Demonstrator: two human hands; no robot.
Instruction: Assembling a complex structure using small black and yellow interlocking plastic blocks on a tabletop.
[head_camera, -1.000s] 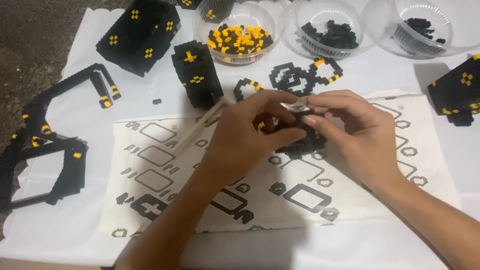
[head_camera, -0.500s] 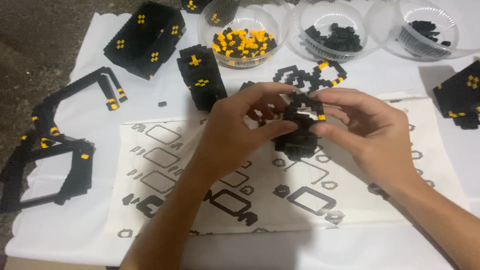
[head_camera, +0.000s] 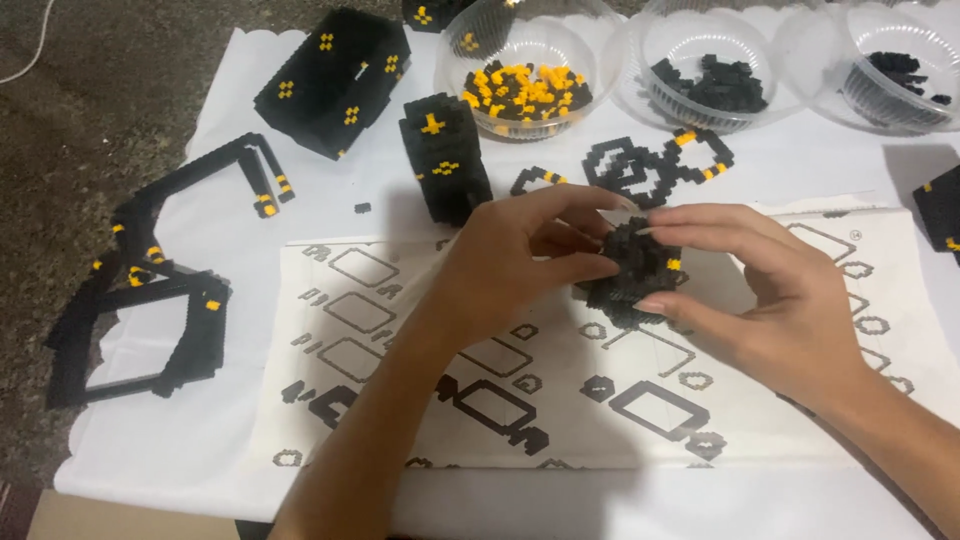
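Both my hands hold one small black brick assembly (head_camera: 628, 272) with a yellow stud on its right side, just above a printed instruction sheet (head_camera: 400, 350). My left hand (head_camera: 520, 262) pinches it from the left with thumb and fingers. My right hand (head_camera: 770, 290) grips it from the right, fingers over the top and thumb underneath. Part of the assembly is hidden by my fingers.
Clear bowls at the back hold yellow and black bricks (head_camera: 528, 88) and black bricks (head_camera: 712, 85), (head_camera: 900, 75). Built black parts stand around: a block (head_camera: 335, 80), a tower (head_camera: 445, 160), frames (head_camera: 150, 300), flat rings (head_camera: 655, 165). A white cloth (head_camera: 220, 440) covers the table.
The view has shifted slightly. My hands have turned the black assembly between them and my right fingers have spread further over its top; it stays held above the sheet.
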